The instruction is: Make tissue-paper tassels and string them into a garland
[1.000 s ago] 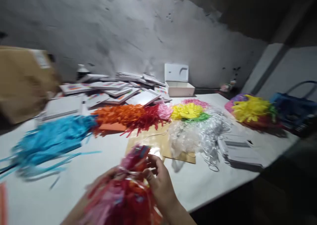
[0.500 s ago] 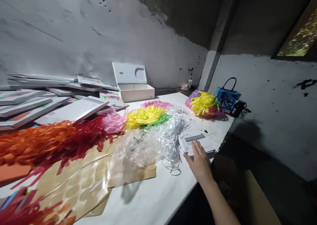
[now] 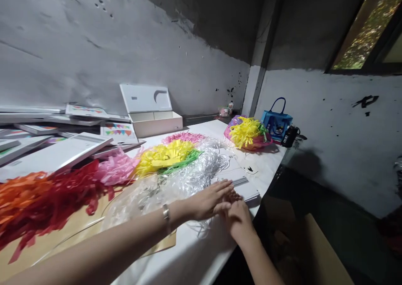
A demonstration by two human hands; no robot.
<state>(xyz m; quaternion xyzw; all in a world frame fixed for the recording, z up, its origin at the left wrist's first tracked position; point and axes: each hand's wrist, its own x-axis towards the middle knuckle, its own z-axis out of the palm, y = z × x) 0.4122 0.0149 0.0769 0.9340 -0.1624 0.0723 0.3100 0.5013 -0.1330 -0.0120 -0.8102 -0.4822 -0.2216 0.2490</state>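
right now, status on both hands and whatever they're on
Left hand flat, open, by the white card stack. Right hand beside it at the stack's near edge, grip unclear. Clear shredded film crowds the stack's left side.

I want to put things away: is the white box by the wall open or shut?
Open. The white box has its lid standing upright behind the tray; contents cannot be seen.

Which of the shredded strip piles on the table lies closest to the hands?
The clear silvery pile, right beside the left hand; the yellow, pink and red piles lie farther off.
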